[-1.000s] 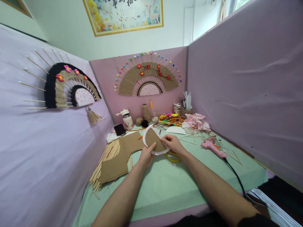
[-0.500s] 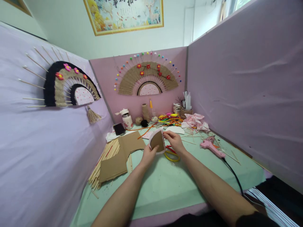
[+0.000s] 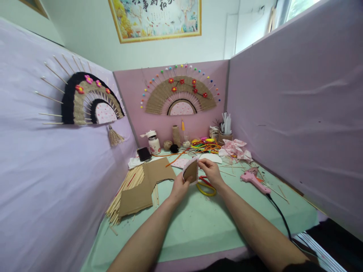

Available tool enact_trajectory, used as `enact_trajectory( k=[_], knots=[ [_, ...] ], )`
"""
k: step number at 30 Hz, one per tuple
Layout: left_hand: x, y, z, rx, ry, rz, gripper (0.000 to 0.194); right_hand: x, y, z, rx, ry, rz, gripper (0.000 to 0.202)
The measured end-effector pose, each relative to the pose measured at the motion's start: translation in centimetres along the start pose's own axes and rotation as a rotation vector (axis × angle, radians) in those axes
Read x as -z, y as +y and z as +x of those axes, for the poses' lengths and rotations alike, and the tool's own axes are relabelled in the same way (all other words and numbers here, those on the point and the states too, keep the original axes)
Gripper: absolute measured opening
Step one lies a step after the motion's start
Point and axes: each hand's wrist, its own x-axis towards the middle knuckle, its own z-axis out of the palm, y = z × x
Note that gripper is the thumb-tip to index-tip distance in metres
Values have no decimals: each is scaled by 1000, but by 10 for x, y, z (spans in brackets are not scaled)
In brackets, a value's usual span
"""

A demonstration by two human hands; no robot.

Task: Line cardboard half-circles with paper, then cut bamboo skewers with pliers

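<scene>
In my left hand (image 3: 180,187) is a brown cardboard piece (image 3: 190,170) with a curved side and a white-pink covering folded over its rim; the thumb presses on its bare face. My right hand (image 3: 211,172) pinches the covering at the piece's right edge, fingertips together. The piece is tilted upright above the table. Just below and behind it lie scissors (image 3: 206,190) with yellow and red handles, partly hidden by the hands. A pink dotted half-round piece (image 3: 179,163) and a white half-round sheet (image 3: 211,158) lie beyond my hands.
Cut cardboard (image 3: 136,198) and a pile of thin sticks (image 3: 124,189) lie at left. A pink glue gun (image 3: 255,182) with its cord rests at right. Crumpled pink paper (image 3: 235,149), colored pipe cleaners (image 3: 204,146), a white bottle (image 3: 154,144) and twine (image 3: 176,135) line the back.
The cardboard piece has turned more edge-on, so less of its brown face shows. Both hands keep hold of it. The camera view has shifted slightly.
</scene>
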Motion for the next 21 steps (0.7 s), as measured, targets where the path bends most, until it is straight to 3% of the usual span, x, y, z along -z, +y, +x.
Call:
enact_trajectory(
  k=[11, 21],
  knots=[
    [-4, 0, -1, 41, -43, -101, 30, 1, -4, 1, -16, 1, -15, 33],
    [-5, 3, -3, -13, -78, 36, 29, 2, -6, 0, 13, -14, -64, 29]
  ],
)
